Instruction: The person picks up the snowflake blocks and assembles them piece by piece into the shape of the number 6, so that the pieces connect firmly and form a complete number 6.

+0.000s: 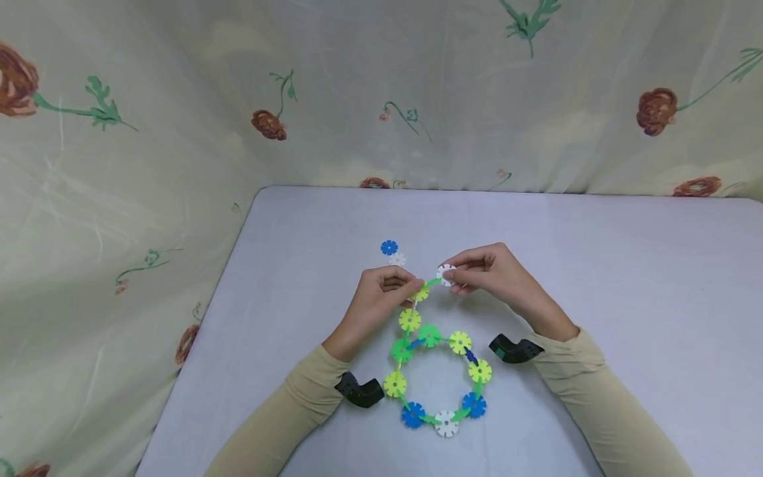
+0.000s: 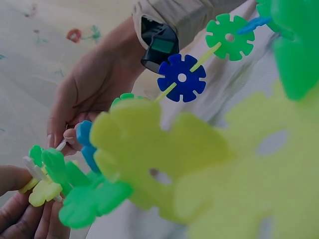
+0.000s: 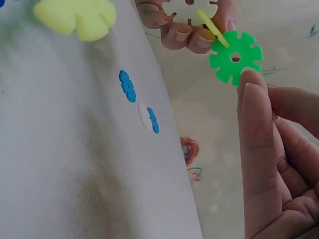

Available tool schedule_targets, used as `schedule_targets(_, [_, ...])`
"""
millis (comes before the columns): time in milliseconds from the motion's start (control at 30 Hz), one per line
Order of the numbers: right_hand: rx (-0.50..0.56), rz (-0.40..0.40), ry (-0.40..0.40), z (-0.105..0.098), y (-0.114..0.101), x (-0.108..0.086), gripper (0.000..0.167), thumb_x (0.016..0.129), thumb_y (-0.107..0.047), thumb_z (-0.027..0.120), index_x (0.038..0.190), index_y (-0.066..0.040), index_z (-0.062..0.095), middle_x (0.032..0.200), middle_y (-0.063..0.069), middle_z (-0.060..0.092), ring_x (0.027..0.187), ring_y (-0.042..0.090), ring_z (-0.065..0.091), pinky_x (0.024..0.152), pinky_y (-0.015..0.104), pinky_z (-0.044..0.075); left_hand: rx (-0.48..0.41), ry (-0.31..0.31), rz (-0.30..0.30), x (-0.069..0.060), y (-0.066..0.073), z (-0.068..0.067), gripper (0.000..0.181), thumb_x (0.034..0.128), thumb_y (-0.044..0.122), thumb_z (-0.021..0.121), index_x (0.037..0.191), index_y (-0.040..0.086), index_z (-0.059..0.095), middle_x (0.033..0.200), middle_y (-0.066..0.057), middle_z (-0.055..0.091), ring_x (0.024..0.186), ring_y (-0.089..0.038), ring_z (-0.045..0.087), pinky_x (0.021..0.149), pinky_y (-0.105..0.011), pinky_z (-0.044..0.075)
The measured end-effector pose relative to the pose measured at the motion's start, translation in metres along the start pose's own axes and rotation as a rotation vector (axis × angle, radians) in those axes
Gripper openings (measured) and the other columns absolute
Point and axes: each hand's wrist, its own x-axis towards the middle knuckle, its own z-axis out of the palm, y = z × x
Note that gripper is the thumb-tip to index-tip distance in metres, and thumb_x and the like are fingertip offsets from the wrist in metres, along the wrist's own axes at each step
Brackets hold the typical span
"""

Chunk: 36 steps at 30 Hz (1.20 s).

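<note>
In the head view my left hand pinches a yellow notched plastic disc at the upper end of a chain of interlocking discs. My right hand pinches a white notched disc between thumb and fingers. A green disc, seen nearly edge-on, lies between these two. From the left hand the chain runs down through another yellow disc to a closed ring of yellow, green, blue and white discs on the table. The right wrist view shows a thumb and fingers at a green disc.
Beyond the hands, a loose blue disc and a white disc lie on the white table. The right wrist view shows two blue discs beside a white one. A flowered curtain hangs behind the table. Both wrists carry black devices.
</note>
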Motion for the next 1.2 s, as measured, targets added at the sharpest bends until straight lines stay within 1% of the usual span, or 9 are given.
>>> schedule_targets(200, [0.015, -0.027, 0.011, 0.003, 0.002, 0.000, 0.025, 0.097, -0.013, 0.073, 0.113, 0.006, 0.074, 0.093, 0.024, 0.078, 0.076, 0.027, 0.078, 0.075, 0.041, 0.067, 0.005, 0.016, 0.011, 0.000, 0.000, 0.000, 0.017, 0.0983, 0.014, 0.072, 0.101, -0.003, 0.076, 0.096, -0.020, 0.076, 0.074, -0.012, 0.072, 0.077, -0.037, 0.066])
schedule_targets(367, [0.046, -0.048, 0.010, 0.005, 0.003, 0.001, 0.024, 0.097, -0.008, 0.071, 0.112, 0.011, 0.072, 0.093, 0.025, 0.077, 0.073, 0.022, 0.077, 0.073, 0.036, 0.067, 0.015, 0.037, 0.028, -0.001, 0.001, 0.000, 0.017, 0.0971, 0.014, 0.073, 0.098, -0.004, 0.077, 0.094, -0.020, 0.077, 0.071, -0.008, 0.070, 0.077, -0.043, 0.066])
schedule_targets(500, [0.072, -0.051, 0.004, 0.006, 0.004, 0.002, 0.025, 0.098, -0.007, 0.069, 0.113, 0.013, 0.072, 0.093, 0.023, 0.078, 0.072, 0.018, 0.077, 0.073, 0.034, 0.067, 0.014, 0.046, 0.032, -0.001, 0.001, 0.001, 0.018, 0.0963, 0.013, 0.074, 0.097, -0.004, 0.077, 0.093, -0.021, 0.077, 0.072, -0.011, 0.071, 0.078, -0.048, 0.066])
schedule_targets(667, [0.091, -0.057, -0.008, 0.007, 0.005, 0.002, 0.025, 0.098, -0.005, 0.069, 0.114, 0.014, 0.071, 0.095, 0.024, 0.078, 0.072, 0.015, 0.077, 0.072, 0.031, 0.066, 0.018, 0.047, 0.023, -0.001, 0.000, 0.001, 0.018, 0.0957, 0.013, 0.075, 0.097, -0.005, 0.077, 0.093, -0.022, 0.077, 0.074, -0.016, 0.072, 0.078, -0.048, 0.066])
schedule_targets(733, [0.096, -0.062, -0.013, 0.007, 0.005, 0.002, 0.025, 0.098, -0.005, 0.069, 0.113, 0.015, 0.071, 0.095, 0.024, 0.078, 0.072, 0.015, 0.077, 0.072, 0.031, 0.066, 0.021, 0.046, 0.018, -0.001, 0.001, 0.000, 0.018, 0.0958, 0.013, 0.075, 0.097, -0.004, 0.077, 0.093, -0.022, 0.077, 0.075, -0.020, 0.073, 0.078, -0.048, 0.066])
schedule_targets(800, [0.097, -0.064, -0.014, 0.007, 0.005, 0.002, 0.025, 0.098, -0.005, 0.069, 0.113, 0.015, 0.071, 0.094, 0.024, 0.078, 0.071, 0.014, 0.077, 0.072, 0.031, 0.066, 0.018, 0.045, 0.019, -0.001, 0.001, 0.000, 0.017, 0.0957, 0.012, 0.075, 0.097, -0.005, 0.077, 0.093, -0.022, 0.077, 0.075, -0.020, 0.073, 0.077, -0.046, 0.066])
schedule_targets(967, [0.100, -0.064, -0.011, 0.009, 0.005, 0.003, 0.025, 0.098, -0.005, 0.069, 0.114, 0.014, 0.071, 0.093, 0.023, 0.078, 0.071, 0.014, 0.076, 0.072, 0.030, 0.066, 0.013, 0.050, 0.026, -0.002, 0.000, 0.001, 0.018, 0.0959, 0.012, 0.074, 0.096, -0.006, 0.076, 0.092, -0.022, 0.076, 0.076, -0.027, 0.073, 0.074, -0.038, 0.066])
schedule_targets(1067, [0.109, -0.071, -0.014, 0.010, 0.006, 0.003, 0.025, 0.098, -0.004, 0.068, 0.114, 0.014, 0.071, 0.092, 0.022, 0.078, 0.070, 0.014, 0.076, 0.072, 0.031, 0.066, 0.012, 0.052, 0.030, -0.002, -0.001, 0.001, 0.018, 0.0961, 0.012, 0.074, 0.096, -0.006, 0.076, 0.092, -0.023, 0.076, 0.079, -0.033, 0.073, 0.074, -0.039, 0.066])
schedule_targets(1200, [0.114, -0.064, -0.023, 0.011, 0.007, 0.004, 0.025, 0.099, -0.005, 0.068, 0.115, 0.014, 0.071, 0.092, 0.019, 0.079, 0.071, 0.014, 0.076, 0.073, 0.032, 0.066, 0.015, 0.041, 0.020, -0.002, -0.001, 0.000, 0.018, 0.0966, 0.013, 0.074, 0.097, -0.005, 0.076, 0.092, -0.022, 0.076, 0.078, -0.027, 0.074, 0.074, -0.035, 0.065])
